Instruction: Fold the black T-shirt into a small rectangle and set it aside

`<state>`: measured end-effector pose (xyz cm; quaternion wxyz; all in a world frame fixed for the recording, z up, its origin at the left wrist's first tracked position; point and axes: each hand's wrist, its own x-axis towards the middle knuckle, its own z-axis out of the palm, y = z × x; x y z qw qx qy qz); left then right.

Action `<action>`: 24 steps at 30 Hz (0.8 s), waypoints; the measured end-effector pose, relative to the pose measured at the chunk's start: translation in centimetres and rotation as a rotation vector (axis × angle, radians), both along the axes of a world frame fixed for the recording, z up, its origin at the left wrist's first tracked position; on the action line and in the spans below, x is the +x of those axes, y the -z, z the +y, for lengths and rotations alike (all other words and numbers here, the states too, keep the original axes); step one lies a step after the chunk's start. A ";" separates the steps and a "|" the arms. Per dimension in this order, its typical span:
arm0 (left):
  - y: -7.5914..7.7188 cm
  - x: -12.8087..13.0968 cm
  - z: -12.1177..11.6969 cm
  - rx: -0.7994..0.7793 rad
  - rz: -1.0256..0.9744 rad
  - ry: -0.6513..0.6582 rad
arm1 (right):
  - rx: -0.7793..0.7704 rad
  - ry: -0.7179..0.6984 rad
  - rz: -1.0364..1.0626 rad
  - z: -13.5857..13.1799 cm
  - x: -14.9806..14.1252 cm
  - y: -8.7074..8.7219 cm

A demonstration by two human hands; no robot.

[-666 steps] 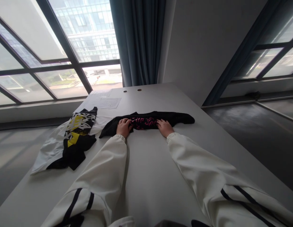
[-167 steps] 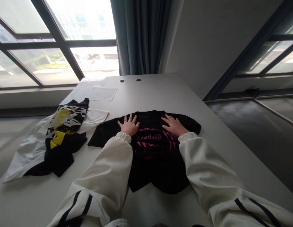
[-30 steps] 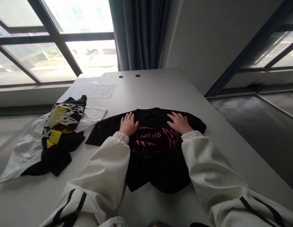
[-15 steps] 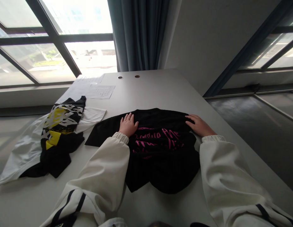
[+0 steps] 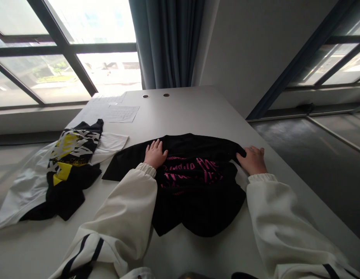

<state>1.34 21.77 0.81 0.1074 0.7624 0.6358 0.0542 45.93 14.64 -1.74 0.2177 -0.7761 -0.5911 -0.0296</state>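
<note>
A black T-shirt with pink lettering lies spread on the white table in front of me. My left hand rests flat on its upper left part, fingers stretched out. At the shirt's right sleeve is my right hand, its fingers curled over the sleeve's edge. Both my arms wear white sleeves with dark stripes.
A heap of black, yellow and white clothes lies on the table's left side. Paper sheets lie farther back, near two round cable holes. The table's right edge drops to a dark floor. A curtain hangs behind.
My right hand has slid from the shirt's chest out to the right sleeve and curled onto its edge. My left hand has stayed flat in place.
</note>
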 end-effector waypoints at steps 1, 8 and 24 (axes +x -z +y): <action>0.0 0.0 0.0 -0.002 0.000 0.000 | 0.023 -0.002 0.010 0.2 -0.2 -0.2; -0.1 0.0 0.0 -0.006 -0.003 -0.004 | 0.299 0.214 0.273 -0.1 -0.7 -2.1; -0.1 0.0 -0.1 -0.014 -0.013 -0.004 | 0.136 -0.004 0.419 -3.6 -1.2 -2.1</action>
